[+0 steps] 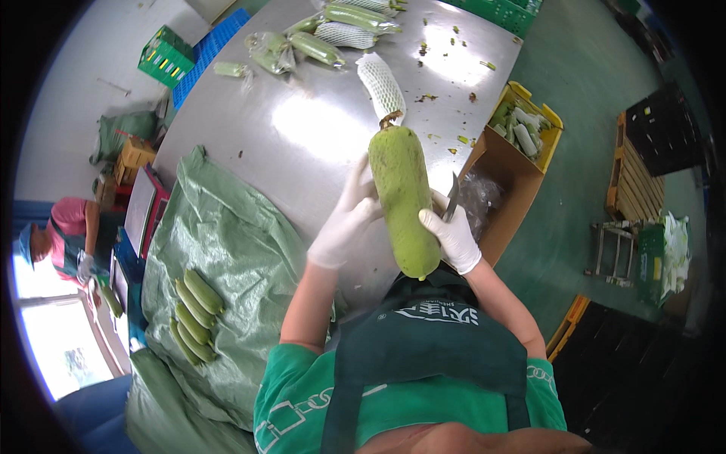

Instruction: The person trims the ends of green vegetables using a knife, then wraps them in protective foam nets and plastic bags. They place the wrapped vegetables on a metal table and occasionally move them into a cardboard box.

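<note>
A large pale-green gourd, long and blunt-ended, is held upright in the picture over the steel table's near edge. Its brown, dry stem end points away from me. My left hand, in a white glove, grips its left side, with the fingers partly hidden behind it. My right hand, gloved too, presses its thumb on the gourd's lower right side and keeps a small knife in its grasp, curved blade pointing up. Just beyond the stem, a white foam net sleeve lies on the table.
Several bagged and netted gourds lie on the far part of the steel table, with plant scraps at right. A cardboard box and a yellow crate stand right. Slim green gourds rest on green sheeting. A co-worker stands left.
</note>
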`<state>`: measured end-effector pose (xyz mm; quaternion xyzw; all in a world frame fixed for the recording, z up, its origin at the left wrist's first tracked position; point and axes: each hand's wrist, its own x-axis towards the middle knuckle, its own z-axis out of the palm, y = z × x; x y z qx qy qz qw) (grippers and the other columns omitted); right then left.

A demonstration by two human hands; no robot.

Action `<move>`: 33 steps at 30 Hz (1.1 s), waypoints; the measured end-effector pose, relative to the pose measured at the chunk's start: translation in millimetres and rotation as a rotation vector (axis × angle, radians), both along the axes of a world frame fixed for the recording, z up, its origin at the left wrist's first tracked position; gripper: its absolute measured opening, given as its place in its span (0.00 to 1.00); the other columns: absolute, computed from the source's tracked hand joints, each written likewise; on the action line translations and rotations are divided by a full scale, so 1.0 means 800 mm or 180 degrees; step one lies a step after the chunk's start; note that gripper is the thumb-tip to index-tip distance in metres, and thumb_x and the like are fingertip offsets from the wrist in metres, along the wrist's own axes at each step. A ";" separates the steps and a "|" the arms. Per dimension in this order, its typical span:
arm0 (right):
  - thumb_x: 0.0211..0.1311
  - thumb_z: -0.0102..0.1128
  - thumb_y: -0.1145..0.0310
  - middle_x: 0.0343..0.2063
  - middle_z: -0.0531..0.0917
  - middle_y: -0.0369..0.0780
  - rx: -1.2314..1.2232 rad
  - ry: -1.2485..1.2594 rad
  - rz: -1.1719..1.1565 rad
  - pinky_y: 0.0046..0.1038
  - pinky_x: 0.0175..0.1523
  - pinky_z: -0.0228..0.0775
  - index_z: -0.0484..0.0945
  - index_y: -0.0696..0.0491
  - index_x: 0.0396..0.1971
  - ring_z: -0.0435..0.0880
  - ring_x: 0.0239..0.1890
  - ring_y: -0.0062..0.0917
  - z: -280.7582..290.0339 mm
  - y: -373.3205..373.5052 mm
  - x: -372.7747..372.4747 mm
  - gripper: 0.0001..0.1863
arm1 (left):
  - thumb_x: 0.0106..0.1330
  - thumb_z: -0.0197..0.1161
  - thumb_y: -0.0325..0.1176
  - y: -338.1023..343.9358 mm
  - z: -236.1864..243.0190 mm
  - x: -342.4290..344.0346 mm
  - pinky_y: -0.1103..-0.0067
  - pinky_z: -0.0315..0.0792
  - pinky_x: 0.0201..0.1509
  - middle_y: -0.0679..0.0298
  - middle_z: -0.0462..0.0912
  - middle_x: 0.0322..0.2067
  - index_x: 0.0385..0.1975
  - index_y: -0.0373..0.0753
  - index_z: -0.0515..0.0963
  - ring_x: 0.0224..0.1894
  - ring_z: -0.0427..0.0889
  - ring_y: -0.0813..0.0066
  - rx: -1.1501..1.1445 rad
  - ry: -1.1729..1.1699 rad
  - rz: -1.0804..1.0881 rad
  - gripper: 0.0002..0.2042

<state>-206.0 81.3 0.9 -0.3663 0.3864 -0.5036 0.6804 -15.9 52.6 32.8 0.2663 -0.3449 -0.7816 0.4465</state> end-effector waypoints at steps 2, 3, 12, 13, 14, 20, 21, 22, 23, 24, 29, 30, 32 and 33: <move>0.57 0.63 0.61 0.41 0.79 0.40 -0.0220 0.1461 0.0338 0.19 0.42 0.68 0.64 0.62 0.58 0.76 0.37 0.17 0.003 0.010 -0.002 0.32 | 0.56 0.63 0.32 0.004 -0.003 -0.023 0.72 0.62 0.61 0.56 0.62 0.58 0.63 0.36 0.49 0.59 0.65 0.68 0.0092 -0.0303 0.0375 0.37; 0.58 0.61 0.61 0.39 0.80 0.40 -0.0316 0.1232 0.0201 0.18 0.40 0.67 0.66 0.61 0.56 0.75 0.35 0.15 -0.001 0.010 -0.004 0.29 | 0.54 0.64 0.31 0.002 -0.006 -0.022 0.73 0.62 0.60 0.57 0.64 0.56 0.62 0.36 0.52 0.58 0.66 0.70 0.0124 -0.0349 0.0292 0.36; 0.51 0.58 0.73 0.18 0.79 0.41 -0.2328 0.3926 -0.0570 0.27 0.25 0.67 0.80 0.54 0.34 0.78 0.18 0.28 0.064 -0.034 -0.040 0.09 | 0.46 0.70 0.27 0.018 -0.020 -0.021 0.74 0.59 0.62 0.59 0.66 0.55 0.60 0.35 0.55 0.59 0.64 0.72 -0.0678 -0.0895 0.0082 0.40; 0.49 0.58 0.73 0.17 0.79 0.40 -0.2406 0.4176 -0.0433 0.28 0.24 0.67 0.80 0.53 0.34 0.78 0.18 0.30 0.064 -0.037 -0.038 0.10 | 0.46 0.71 0.28 0.019 -0.017 -0.023 0.74 0.59 0.62 0.59 0.66 0.55 0.60 0.35 0.55 0.59 0.63 0.72 -0.0819 -0.1040 0.0056 0.41; 0.48 0.58 0.72 0.17 0.79 0.39 -0.2483 0.4426 -0.0287 0.29 0.24 0.67 0.79 0.52 0.33 0.78 0.19 0.31 0.064 -0.040 -0.036 0.10 | 0.45 0.71 0.28 0.020 -0.016 -0.025 0.74 0.58 0.62 0.59 0.65 0.55 0.60 0.35 0.54 0.59 0.63 0.72 -0.0961 -0.1182 0.0030 0.41; 0.46 0.58 0.71 0.16 0.78 0.40 -0.2411 0.5004 -0.0128 0.32 0.24 0.68 0.75 0.49 0.32 0.80 0.20 0.32 0.057 -0.045 -0.030 0.09 | 0.42 0.71 0.30 0.026 -0.007 -0.026 0.75 0.66 0.56 0.55 0.73 0.48 0.59 0.33 0.56 0.52 0.73 0.70 -0.1650 -0.2130 0.0092 0.41; 0.46 0.58 0.71 0.16 0.78 0.40 -0.2311 0.4960 -0.0127 0.32 0.24 0.68 0.75 0.49 0.31 0.80 0.20 0.33 0.053 -0.044 -0.030 0.09 | 0.42 0.71 0.30 0.026 -0.006 -0.027 0.75 0.67 0.56 0.55 0.74 0.48 0.58 0.33 0.57 0.51 0.74 0.69 -0.1731 -0.2233 0.0128 0.41; 0.46 0.58 0.70 0.16 0.78 0.40 -0.2212 0.4916 -0.0126 0.33 0.24 0.68 0.75 0.48 0.30 0.80 0.21 0.34 0.049 -0.044 -0.032 0.09 | 0.41 0.72 0.29 0.027 -0.006 -0.027 0.75 0.66 0.56 0.55 0.73 0.48 0.59 0.33 0.57 0.52 0.73 0.69 -0.1783 -0.2334 0.0085 0.42; 0.46 0.58 0.70 0.16 0.78 0.40 -0.2202 0.4872 -0.0073 0.33 0.24 0.68 0.75 0.48 0.30 0.80 0.21 0.35 0.041 -0.047 -0.037 0.08 | 0.40 0.72 0.29 0.027 -0.006 -0.026 0.74 0.65 0.57 0.55 0.72 0.49 0.59 0.33 0.57 0.53 0.72 0.68 -0.1836 -0.2434 0.0041 0.42; 0.46 0.58 0.70 0.17 0.78 0.40 -0.2194 0.4830 -0.0018 0.34 0.25 0.68 0.75 0.47 0.29 0.79 0.21 0.35 0.031 -0.051 -0.046 0.08 | 0.39 0.72 0.29 0.028 -0.007 -0.026 0.74 0.64 0.58 0.55 0.71 0.50 0.59 0.34 0.56 0.53 0.71 0.68 -0.1888 -0.2530 0.0000 0.43; 0.47 0.53 0.68 0.23 0.81 0.44 -0.1111 0.5273 0.0568 0.39 0.36 0.72 0.78 0.48 0.29 0.81 0.29 0.40 -0.025 -0.049 -0.065 0.08 | 0.37 0.73 0.30 0.039 -0.017 -0.028 0.73 0.66 0.56 0.54 0.73 0.47 0.57 0.33 0.59 0.51 0.73 0.64 -0.2202 -0.2880 0.0116 0.42; 0.52 0.51 0.66 0.25 0.81 0.46 -0.0703 0.5291 0.0588 0.38 0.38 0.73 0.79 0.47 0.27 0.81 0.31 0.40 -0.052 -0.057 -0.090 0.08 | 0.37 0.73 0.30 0.046 -0.013 -0.026 0.73 0.67 0.56 0.54 0.73 0.46 0.57 0.33 0.59 0.50 0.74 0.64 -0.2279 -0.2838 0.0165 0.42; 0.55 0.50 0.63 0.28 0.81 0.46 -0.0110 0.5234 0.0420 0.37 0.39 0.73 0.80 0.48 0.31 0.81 0.32 0.40 -0.096 -0.055 -0.147 0.10 | 0.37 0.73 0.30 0.045 0.008 -0.026 0.72 0.68 0.54 0.54 0.74 0.44 0.55 0.33 0.61 0.48 0.75 0.63 -0.2545 -0.3020 0.0422 0.40; 0.56 0.50 0.63 0.29 0.81 0.46 -0.0218 0.4932 0.0218 0.37 0.39 0.73 0.80 0.48 0.32 0.81 0.32 0.39 -0.087 -0.056 -0.143 0.10 | 0.37 0.74 0.30 0.043 0.009 -0.022 0.72 0.69 0.53 0.54 0.74 0.43 0.54 0.33 0.61 0.48 0.75 0.62 -0.2649 -0.3181 0.0452 0.40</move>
